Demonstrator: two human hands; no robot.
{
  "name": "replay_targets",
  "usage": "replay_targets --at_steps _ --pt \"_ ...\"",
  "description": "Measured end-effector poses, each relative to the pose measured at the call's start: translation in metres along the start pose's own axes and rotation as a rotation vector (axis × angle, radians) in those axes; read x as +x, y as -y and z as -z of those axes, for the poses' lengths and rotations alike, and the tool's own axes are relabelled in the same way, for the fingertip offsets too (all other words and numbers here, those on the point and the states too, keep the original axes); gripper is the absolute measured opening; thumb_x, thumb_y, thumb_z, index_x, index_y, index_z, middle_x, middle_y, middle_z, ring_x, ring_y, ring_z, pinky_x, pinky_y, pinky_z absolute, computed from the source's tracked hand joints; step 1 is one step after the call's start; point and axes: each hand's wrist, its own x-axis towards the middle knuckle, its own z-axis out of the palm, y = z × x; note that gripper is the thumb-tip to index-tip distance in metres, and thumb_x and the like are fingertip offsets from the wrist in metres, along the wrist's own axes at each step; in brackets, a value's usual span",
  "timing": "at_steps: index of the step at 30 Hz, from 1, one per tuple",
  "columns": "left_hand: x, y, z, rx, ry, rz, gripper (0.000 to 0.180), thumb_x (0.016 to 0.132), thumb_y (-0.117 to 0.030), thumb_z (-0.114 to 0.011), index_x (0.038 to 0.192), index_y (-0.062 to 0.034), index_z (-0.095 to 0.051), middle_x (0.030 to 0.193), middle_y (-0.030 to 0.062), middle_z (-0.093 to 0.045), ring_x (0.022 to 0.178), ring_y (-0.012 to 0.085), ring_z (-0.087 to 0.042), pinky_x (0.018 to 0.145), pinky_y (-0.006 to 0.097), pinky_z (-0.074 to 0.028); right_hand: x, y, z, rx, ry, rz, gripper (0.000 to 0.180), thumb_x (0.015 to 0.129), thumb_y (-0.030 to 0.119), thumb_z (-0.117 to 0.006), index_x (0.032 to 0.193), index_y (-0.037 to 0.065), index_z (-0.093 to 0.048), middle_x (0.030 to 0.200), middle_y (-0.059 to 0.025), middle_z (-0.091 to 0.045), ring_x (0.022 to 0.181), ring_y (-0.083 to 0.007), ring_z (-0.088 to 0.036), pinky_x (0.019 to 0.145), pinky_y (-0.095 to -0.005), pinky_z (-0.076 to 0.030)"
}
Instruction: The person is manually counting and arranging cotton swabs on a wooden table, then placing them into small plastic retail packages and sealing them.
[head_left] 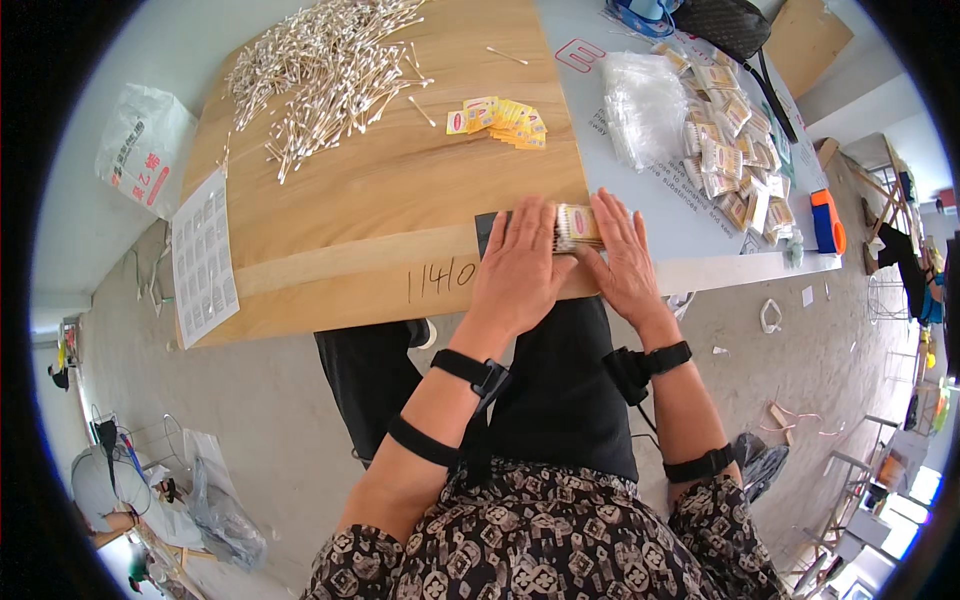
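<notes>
Left hand (520, 250) and right hand (624, 252) jointly grasp swab packet (580, 226) near wooden tabletop (350, 215)'s near-right corner, straight fingers flanking it, probably to keep it square

A pale wall (85, 130) stands at 10 o'clock, and another light wall (875, 75) is at 2 o'clock. The big brown wooden surface (350, 220) is at 11 o'clock, beside a gray surface (690, 250) at 1 o'clock. The floor (280, 430) is plain gray, with a small white scrap (808, 296) at 3 o'clock. Bright white light (912, 520) glows at 4 o'clock.
</notes>
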Motion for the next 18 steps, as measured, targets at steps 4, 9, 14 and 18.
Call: replay_targets --at_steps 4,9,14,18 --pt "0.008 0.008 -0.004 -0.544 -0.380 0.219 0.060 0.104 -0.033 -0.042 0.149 0.0054 -0.028 0.156 0.0245 -0.027 0.145 0.0352 -0.026 0.118 0.042 -0.022 0.004 -0.008 -0.011 0.577 -0.507 -0.373 0.058 0.096 0.032 -0.060 0.140 -0.003 -0.042 0.143 -0.0181 -0.045 0.133 -0.0290 -0.043 0.112 -0.0438 -0.030" --pt "0.024 -0.001 -0.023 -0.941 -0.531 0.286 0.057 0.106 -0.029 -0.039 0.146 0.0095 -0.028 0.150 0.0296 -0.033 0.141 0.0359 -0.034 0.114 0.040 -0.029 0.024 -0.003 -0.022 1.815 -0.523 -0.779 0.032 0.095 0.025 -0.065 0.107 -0.005 -0.065 0.092 -0.0077 -0.067 0.082 -0.0167 -0.064 0.072 -0.0323 -0.056" --pt "0.028 -0.017 -0.014 -0.921 -0.539 0.304 0.055 0.106 -0.030 -0.038 0.143 0.0105 -0.033 0.144 0.0305 -0.041 0.136 0.0349 -0.041 0.111 0.038 -0.031 0.033 0.004 -0.032 1.756 -0.615 -0.785 0.022 0.094 0.017 -0.065 0.097 -0.005 -0.068 0.091 -0.0067 -0.067 0.080 -0.0154 -0.063 0.075 -0.0302 -0.054" --pt "0.031 -0.028 -0.016 -1.056 -0.495 0.342 0.054 0.106 -0.030 -0.037 0.143 0.0097 -0.034 0.144 0.0292 -0.041 0.136 0.0329 -0.040 0.112 0.038 -0.029 0.031 0.009 -0.028 1.614 -0.625 -0.729 0.021 0.094 0.016 -0.064 0.098 -0.004 -0.069 0.089 -0.0046 -0.066 0.079 -0.0127 -0.061 0.074 -0.0265 -0.051"
